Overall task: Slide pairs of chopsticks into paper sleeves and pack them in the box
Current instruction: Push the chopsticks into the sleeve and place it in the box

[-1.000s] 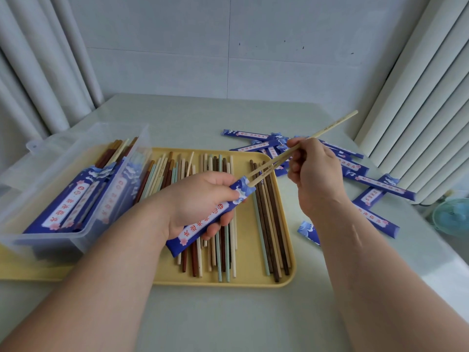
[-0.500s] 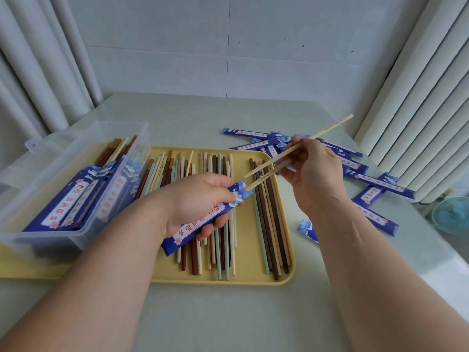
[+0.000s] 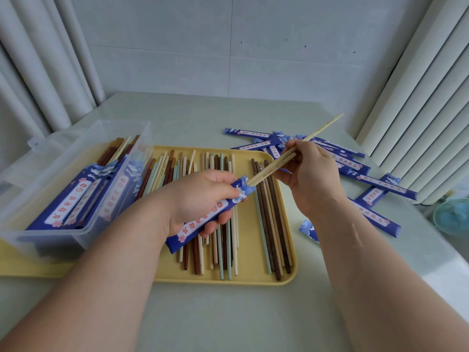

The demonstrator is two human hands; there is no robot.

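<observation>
Pale chopsticks (image 3: 269,168) edged into sleeve (image 3: 200,222) | label: red characters, illegible

You have a single view, from the wide-angle camera on your head, facing forward and steeply down along your own forearms onto the table (image 3: 193,118). It sits close. The frame's centre falls about where the pale chopsticks (image 3: 271,169) in your right hand (image 3: 312,179) meet the held paper sleeve (image 3: 210,219) in your left hand (image 3: 200,199), above the yellow tray (image 3: 247,250). The clear plastic box (image 3: 83,138) fills the left edge, loose paper sleeves (image 3: 352,166) lie right of centre, and a blue fan (image 3: 451,217) is cut by the right edge. The tiled wall (image 3: 279,59) closes the far end.
</observation>
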